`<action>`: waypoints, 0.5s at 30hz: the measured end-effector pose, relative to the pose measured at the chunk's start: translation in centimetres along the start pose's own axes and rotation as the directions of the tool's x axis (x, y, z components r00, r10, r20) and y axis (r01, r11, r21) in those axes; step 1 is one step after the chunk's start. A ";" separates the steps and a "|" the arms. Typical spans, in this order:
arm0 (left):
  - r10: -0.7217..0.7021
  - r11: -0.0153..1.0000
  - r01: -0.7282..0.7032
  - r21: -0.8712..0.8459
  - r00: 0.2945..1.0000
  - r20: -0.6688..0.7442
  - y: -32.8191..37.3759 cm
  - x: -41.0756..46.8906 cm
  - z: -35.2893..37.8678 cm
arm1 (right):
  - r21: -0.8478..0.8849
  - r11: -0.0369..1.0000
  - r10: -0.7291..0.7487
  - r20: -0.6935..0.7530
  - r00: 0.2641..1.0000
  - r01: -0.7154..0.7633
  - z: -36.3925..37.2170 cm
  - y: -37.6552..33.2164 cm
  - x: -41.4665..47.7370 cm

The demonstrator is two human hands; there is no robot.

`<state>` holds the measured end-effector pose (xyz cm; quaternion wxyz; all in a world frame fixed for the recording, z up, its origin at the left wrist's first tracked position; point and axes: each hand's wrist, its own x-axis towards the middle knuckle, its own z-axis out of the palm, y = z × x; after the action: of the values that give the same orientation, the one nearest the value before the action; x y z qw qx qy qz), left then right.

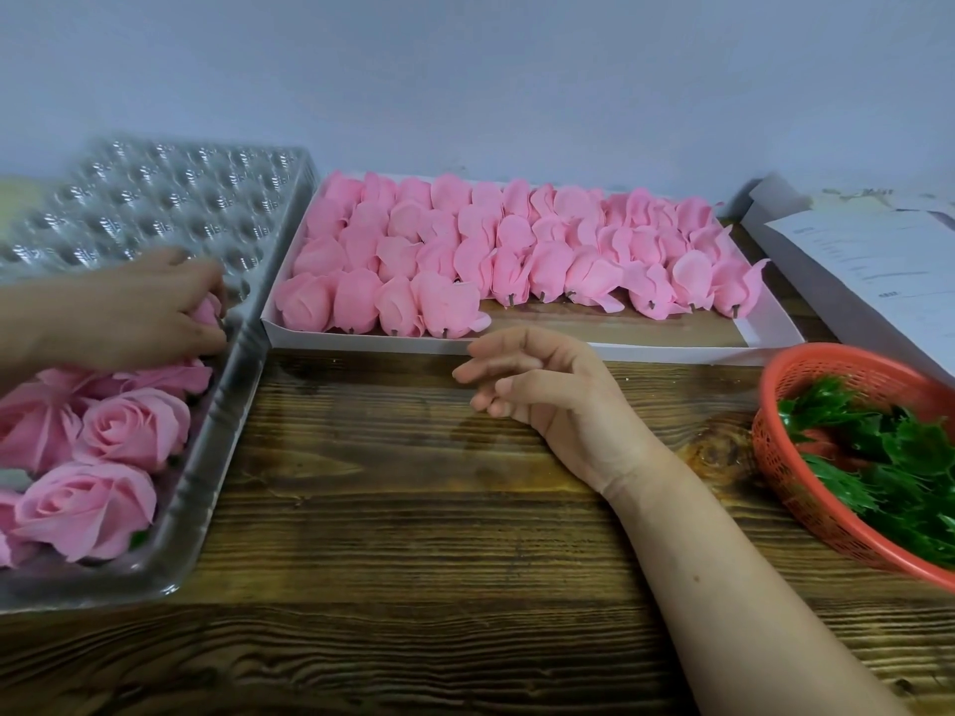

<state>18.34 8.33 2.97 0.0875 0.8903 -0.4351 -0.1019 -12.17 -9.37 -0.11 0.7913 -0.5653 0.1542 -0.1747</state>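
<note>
- The left hand [150, 312] curls its fingers round a pink rose [206, 312] and grips it; hand and rose are blurred
- That rose sits over the clear plastic tray [227, 385] at the left side of the table, just inside the tray's right rim and at the far end of the filled part
- Nearer in the same tray lie finished roses [129, 431], packed close together; beyond the hand the tray shows only its rows of moulded cups
- The right hand [542, 390] holds nothing, fingers loosely bent, just in front of the near wall of the white box [620, 348]; whether it touches the wood cannot be told
- The box is filled with rows of rose buds [465, 250] lying stem end toward the viewer; a bare strip of its floor shows along the front right
- The box's left edge lies right beside the tray's right rim
- The wooden table [413, 509] is open between the tray and the red basket [775, 457], and the right forearm crosses this stretch
- The basket holds green leaves [878, 457] and stands near the box's front right corner
- Papers [878, 271] lie behind the basket, at the right edge
</note>
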 end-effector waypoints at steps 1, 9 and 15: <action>-0.004 1.000 0.004 0.007 1.000 0.011 0.1 0.1 0.0 | 0.003 1.000 0.001 -0.001 1.000 -0.001 0.0 0.0 0.0; 0.040 0.999 -0.037 0.029 0.994 -0.101 1.9 -0.8 -1.6 | 0.007 1.000 0.013 -0.002 1.000 -0.013 -0.1 -0.1 0.0; 0.056 0.998 -0.056 0.001 0.993 -0.104 2.0 -1.4 -2.2 | 0.016 1.000 0.018 -0.002 1.000 -0.018 0.0 -0.2 0.0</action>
<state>16.56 8.34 5.77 0.1138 0.8818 -0.4546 -0.0531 -12.19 -9.41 0.08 0.7972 -0.5572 0.1586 -0.1696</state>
